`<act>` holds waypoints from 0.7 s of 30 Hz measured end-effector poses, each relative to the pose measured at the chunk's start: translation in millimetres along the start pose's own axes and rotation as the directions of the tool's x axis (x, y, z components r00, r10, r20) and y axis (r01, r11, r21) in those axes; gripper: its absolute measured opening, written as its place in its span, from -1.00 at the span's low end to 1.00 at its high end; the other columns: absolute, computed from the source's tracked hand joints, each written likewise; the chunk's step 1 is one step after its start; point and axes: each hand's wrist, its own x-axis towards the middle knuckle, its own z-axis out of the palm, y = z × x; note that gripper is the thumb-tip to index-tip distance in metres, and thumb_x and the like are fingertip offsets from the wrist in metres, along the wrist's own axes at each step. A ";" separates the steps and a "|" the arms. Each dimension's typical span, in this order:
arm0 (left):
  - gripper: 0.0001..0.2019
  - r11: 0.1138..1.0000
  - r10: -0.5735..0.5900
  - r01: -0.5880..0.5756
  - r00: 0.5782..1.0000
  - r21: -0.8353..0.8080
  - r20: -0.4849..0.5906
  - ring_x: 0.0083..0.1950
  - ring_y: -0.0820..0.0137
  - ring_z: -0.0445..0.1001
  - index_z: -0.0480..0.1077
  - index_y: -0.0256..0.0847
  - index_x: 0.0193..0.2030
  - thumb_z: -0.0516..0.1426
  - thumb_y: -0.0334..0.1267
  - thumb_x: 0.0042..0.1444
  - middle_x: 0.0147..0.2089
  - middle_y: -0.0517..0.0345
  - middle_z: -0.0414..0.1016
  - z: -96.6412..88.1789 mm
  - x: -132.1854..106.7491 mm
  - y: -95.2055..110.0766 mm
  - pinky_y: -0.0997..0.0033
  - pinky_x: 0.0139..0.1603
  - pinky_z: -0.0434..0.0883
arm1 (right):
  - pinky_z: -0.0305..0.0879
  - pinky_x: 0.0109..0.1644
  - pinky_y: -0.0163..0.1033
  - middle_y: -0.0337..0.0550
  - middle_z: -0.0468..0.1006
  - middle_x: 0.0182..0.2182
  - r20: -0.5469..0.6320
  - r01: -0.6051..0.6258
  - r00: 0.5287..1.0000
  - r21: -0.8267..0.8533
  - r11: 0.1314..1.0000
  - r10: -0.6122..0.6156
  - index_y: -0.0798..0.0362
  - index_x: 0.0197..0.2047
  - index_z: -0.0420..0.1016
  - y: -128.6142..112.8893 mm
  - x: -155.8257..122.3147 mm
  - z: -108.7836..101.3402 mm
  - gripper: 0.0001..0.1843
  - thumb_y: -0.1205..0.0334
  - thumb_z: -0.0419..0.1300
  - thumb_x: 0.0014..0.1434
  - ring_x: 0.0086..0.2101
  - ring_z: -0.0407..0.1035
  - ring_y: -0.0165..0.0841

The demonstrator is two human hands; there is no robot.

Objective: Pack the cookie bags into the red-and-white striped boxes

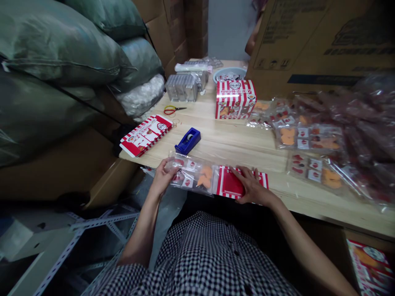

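My left hand [163, 176] pinches the left end of a see-through plastic pack [193, 174] at the table's front edge. Orange, red and white pieces that look like toy food show inside it. To the right lies a flat red-and-white striped carton [230, 185]; the pack's right end meets or slightly overlaps it. My right hand [251, 185] rests on this carton with fingers spread, covering part of it. A blue tape dispenser [188, 140] stands just beyond the pack.
Flat striped cartons [147, 133] are piled at the left edge, near scissors [174, 109]. An assembled striped box [235, 98] stands farther back. Several filled packs [314, 137] heap up at right, before a big cardboard box [308, 49]. Clear trays [182, 87] and a basin [220, 75] sit behind.
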 end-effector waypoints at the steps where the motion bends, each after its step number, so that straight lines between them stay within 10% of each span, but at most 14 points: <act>1: -0.36 1.000 -0.018 0.018 0.999 0.003 0.035 -0.45 0.43 0.50 0.33 -0.25 0.11 0.35 -0.14 -0.13 -0.27 0.13 0.57 -0.1 5.9 -2.0 0.39 -0.41 0.54 | -0.59 0.35 0.37 0.20 0.00 0.36 0.006 0.010 1.000 0.002 1.000 -0.010 -0.12 0.50 -0.27 0.5 -0.1 -1.0 0.31 0.09 0.40 -0.19 0.38 -0.20 0.13; 5: -0.44 0.996 0.010 -0.024 0.989 0.087 0.150 -0.48 0.45 0.45 0.42 -0.31 0.06 0.33 -0.18 -0.13 -0.31 0.13 0.57 10.2 24.5 -2.8 0.45 -0.46 0.48 | -0.60 0.35 0.37 0.16 -0.01 0.36 0.031 0.046 0.998 0.002 0.999 -0.046 -0.15 0.50 -0.34 5.8 -0.3 -2.4 0.36 0.08 0.41 -0.21 0.39 -0.22 0.10; 21: -0.49 0.976 0.157 -0.133 0.979 0.171 -0.134 -0.53 0.46 0.36 0.42 -0.30 0.12 0.22 -0.29 -0.03 -0.43 0.23 0.52 40.6 24.7 -14.2 0.53 -0.51 0.32 | -0.59 0.33 0.44 0.19 -0.02 0.38 -0.021 0.010 1.000 -0.057 0.998 -0.012 -0.12 0.47 -0.05 4.4 -0.8 7.9 0.19 0.07 0.40 -0.17 0.36 -0.20 0.22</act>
